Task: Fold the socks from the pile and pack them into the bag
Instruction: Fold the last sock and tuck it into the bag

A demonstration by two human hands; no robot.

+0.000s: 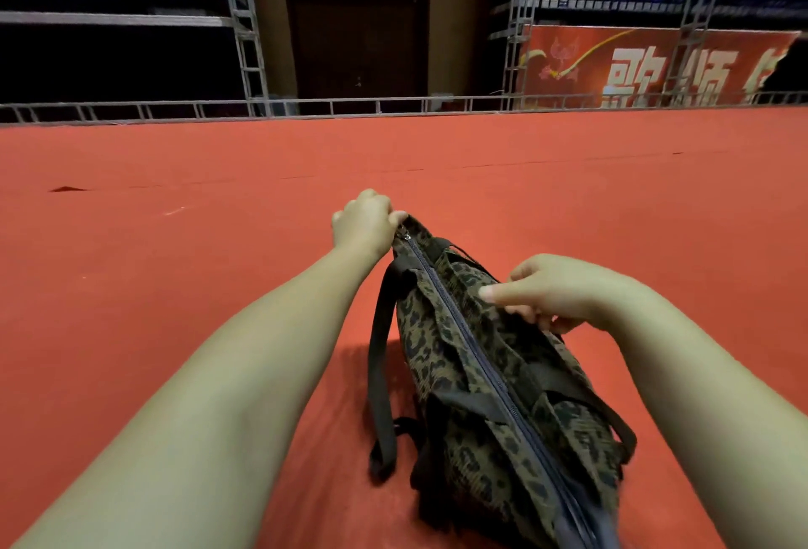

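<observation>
A leopard-print bag [481, 378] with black straps lies on the red carpet, its dark zipper [476, 352] closed along the top and running away from me. My left hand [365, 223] grips the bag's far end beside the zipper pull. My right hand [555, 293] rests on the bag's right side near the middle, fingers pinching the fabric. No socks are in view.
Red carpet [218, 286] spreads wide on all sides. A low metal railing [306, 107] borders its far edge. Behind it are a dark door, tiered seating and a red banner [634, 67] at the right.
</observation>
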